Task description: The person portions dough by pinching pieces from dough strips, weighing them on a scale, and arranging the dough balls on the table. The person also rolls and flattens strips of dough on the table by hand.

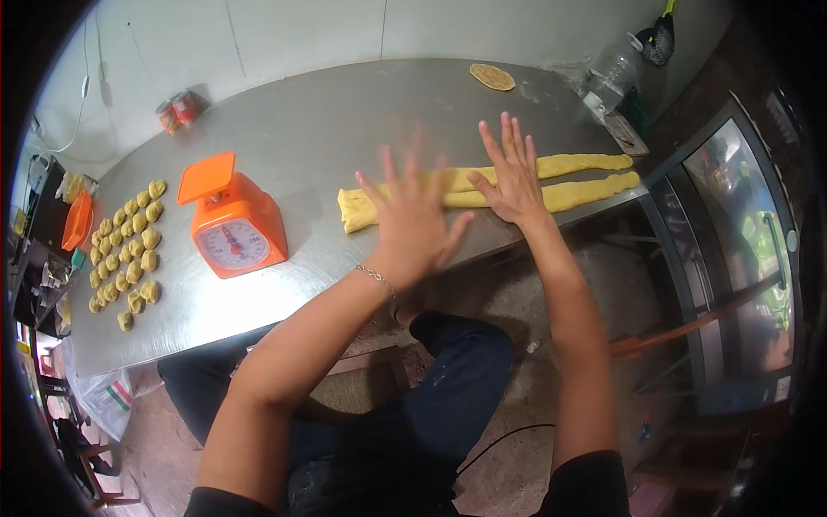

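Two long strips of yellow dough lie side by side along the table's near edge, meeting in a thick folded end at the left. My left hand, blurred, is over the strips near that thick end with its fingers spread. Further right, my right hand lies flat across both strips, fingers apart. Whether the left palm touches the dough is hard to tell. Left of my hands stands an orange dial scale with a bare pan. Beyond it, several small yellow dough pieces sit in loose rows.
The metal table backs onto a pale wall. Red cans stand by the wall, and a flat round disc lies at the back. A clear plastic bottle is at the far right corner. An orange tray is at the left.
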### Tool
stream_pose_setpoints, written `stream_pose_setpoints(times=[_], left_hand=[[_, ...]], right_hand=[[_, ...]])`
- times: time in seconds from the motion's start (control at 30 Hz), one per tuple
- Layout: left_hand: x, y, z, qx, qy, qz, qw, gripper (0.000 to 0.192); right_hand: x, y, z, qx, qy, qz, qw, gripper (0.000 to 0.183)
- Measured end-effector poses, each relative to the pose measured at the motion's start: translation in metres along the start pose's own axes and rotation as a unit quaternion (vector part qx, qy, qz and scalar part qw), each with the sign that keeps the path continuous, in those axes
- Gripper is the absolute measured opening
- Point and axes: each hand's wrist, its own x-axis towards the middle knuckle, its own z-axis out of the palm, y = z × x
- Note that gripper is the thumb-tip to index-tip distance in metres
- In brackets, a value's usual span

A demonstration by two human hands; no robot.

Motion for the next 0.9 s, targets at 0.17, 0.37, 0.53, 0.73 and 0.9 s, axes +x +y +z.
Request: stream_pose_setpoints(times=[0.17, 0.37, 0.53, 0.73, 0.9], left_hand=[[-0.009, 0.004, -0.005, 0.01, -0.024, 0.0, 1.0, 0.1], [-0.048, 0.015, -0.017, 0.051, -0.029, 0.039, 0.998, 0.1], [-0.085, 0.021, -0.035, 0.025, -0.031, 0.072, 0.997, 0.1], [-0.105, 0.025, -0.049, -0.014, -0.043, 0.09, 0.995, 0.1], [-0.077, 0.018, -0.031, 0.001, -0.02, 0.042, 0.999, 0.097]], right_hand=[[0.0, 0.0, 0.006, -0.018, -0.005, 0.031, 0.999, 0.097], [-0.05, -0.014, -0.017, 0.032, -0.107, 0.043, 0.993, 0.093], [-0.097, -0.027, -0.063, 0.059, -0.136, 0.02, 0.989, 0.092], [-0.139, -0.044, -0.083, -0.019, -0.147, 0.056, 0.987, 0.096], [-0.104, -0.038, -0.054, -0.031, -0.129, 0.076, 0.988, 0.095]])
